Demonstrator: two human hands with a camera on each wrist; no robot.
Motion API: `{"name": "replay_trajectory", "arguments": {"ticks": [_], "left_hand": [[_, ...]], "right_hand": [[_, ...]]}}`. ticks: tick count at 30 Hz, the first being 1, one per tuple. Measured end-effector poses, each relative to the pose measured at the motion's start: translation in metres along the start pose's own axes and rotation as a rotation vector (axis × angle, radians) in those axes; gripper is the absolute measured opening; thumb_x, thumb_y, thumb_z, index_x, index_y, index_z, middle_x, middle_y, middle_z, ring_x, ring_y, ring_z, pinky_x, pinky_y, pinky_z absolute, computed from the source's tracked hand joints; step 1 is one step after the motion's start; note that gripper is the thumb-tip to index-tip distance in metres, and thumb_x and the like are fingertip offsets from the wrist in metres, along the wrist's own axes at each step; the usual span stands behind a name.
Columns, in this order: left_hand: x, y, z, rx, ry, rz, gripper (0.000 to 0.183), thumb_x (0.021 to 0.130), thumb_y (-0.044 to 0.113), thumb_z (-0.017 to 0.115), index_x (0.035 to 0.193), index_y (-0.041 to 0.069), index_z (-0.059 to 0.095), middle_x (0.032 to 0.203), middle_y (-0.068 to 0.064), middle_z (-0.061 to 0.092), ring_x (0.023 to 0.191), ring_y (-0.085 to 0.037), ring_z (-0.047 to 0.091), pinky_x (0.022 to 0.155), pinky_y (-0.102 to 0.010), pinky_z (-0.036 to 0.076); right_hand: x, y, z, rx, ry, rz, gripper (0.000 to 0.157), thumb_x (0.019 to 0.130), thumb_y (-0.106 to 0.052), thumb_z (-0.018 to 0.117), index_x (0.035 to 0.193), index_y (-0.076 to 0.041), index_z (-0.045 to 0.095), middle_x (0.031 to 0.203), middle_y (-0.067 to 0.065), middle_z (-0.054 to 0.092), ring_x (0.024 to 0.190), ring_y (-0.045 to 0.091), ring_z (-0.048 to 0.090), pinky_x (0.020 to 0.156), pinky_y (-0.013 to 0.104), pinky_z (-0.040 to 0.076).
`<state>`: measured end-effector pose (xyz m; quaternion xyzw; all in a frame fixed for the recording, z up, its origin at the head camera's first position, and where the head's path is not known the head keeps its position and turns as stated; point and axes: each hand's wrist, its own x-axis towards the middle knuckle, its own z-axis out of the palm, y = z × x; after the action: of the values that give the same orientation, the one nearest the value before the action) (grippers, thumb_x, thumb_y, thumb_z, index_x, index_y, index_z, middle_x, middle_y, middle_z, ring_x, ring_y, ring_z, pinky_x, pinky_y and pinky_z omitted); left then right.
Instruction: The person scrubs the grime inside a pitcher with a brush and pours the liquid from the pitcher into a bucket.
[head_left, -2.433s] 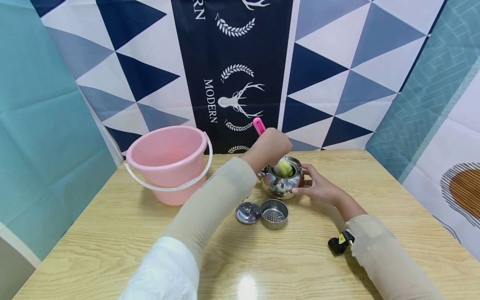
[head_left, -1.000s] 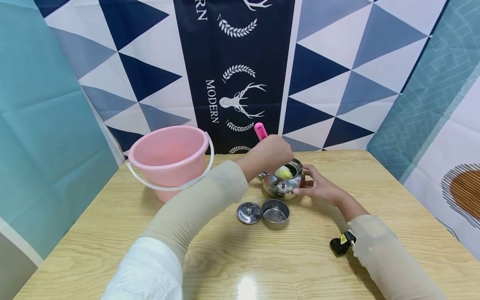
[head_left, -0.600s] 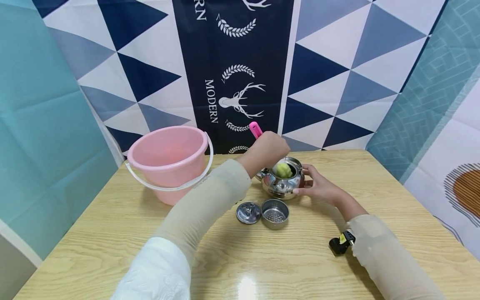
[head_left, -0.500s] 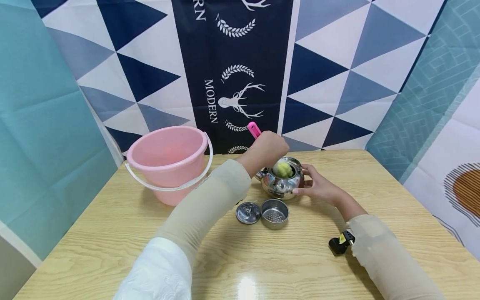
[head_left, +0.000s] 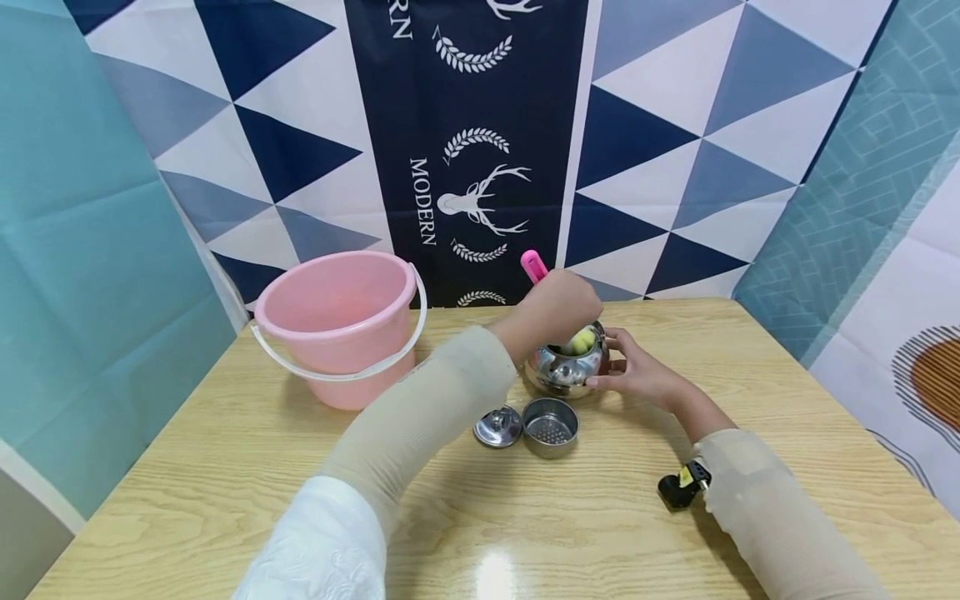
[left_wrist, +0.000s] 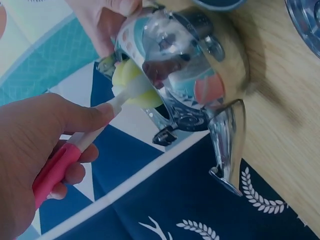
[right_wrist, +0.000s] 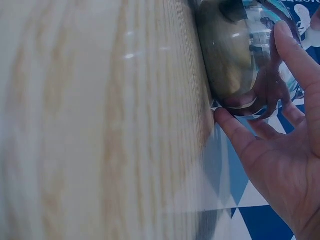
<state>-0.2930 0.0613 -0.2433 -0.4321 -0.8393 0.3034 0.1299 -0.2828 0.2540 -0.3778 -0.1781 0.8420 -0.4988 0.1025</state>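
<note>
A small, round, shiny steel teapot stands lidless on the table, its spout showing in the left wrist view. My left hand grips a sponge brush by its pink and white handle, thumb along the shaft. The yellow-green sponge head sits in the teapot's mouth, partly hidden by the rim. My right hand holds the teapot's side, thumb and fingers spread around the wall. In front of the teapot lie a round metal lid and a perforated steel strainer.
A pink bucket with a white handle stands on the left of the wooden table. A patterned cloth hangs behind the table's far edge. A small black device sits at my right wrist.
My left hand and the brush have shifted right and slightly down, carrying the sponge head toward the right side of the teapot's mouth. The right hand and the teapot have stayed put.
</note>
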Motion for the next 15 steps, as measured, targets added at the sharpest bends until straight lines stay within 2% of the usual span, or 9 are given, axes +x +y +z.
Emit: {"name": "replay_trajectory", "arguments": {"ticks": [6,10,15], "left_hand": [[-0.006,0.012,-0.007,0.095,-0.013,0.095,0.018,0.096,0.019,0.057,0.105,0.024,0.072,0.089,0.010,0.067,0.072,-0.008,0.052,0.068,-0.026,0.052],[-0.013,0.013,-0.005,0.123,-0.002,0.125,0.019,0.097,0.018,0.055,0.105,0.024,0.072,0.091,0.009,0.069,0.072,-0.008,0.053,0.068,-0.028,0.053],[-0.023,0.004,0.003,0.122,-0.024,0.164,0.014,0.087,0.024,0.067,0.100,0.025,0.071,0.092,0.009,0.068,0.076,-0.010,0.054,0.071,-0.030,0.052]], "right_hand": [[-0.002,0.001,-0.002,-0.017,0.003,0.003,0.099,0.087,-0.027,0.075,0.154,-0.014,0.003,0.155,0.027,0.012,0.135,0.053,0.028,0.107,0.063,0.025],[-0.002,0.001,-0.002,-0.016,0.005,0.003,0.095,0.087,-0.027,0.075,0.153,-0.014,0.007,0.155,0.028,0.013,0.135,0.053,0.027,0.107,0.064,0.024],[-0.001,-0.001,-0.001,-0.015,0.006,0.020,0.095,0.087,-0.029,0.075,0.153,-0.014,0.008,0.155,0.027,0.013,0.135,0.054,0.028,0.107,0.064,0.024]]}}
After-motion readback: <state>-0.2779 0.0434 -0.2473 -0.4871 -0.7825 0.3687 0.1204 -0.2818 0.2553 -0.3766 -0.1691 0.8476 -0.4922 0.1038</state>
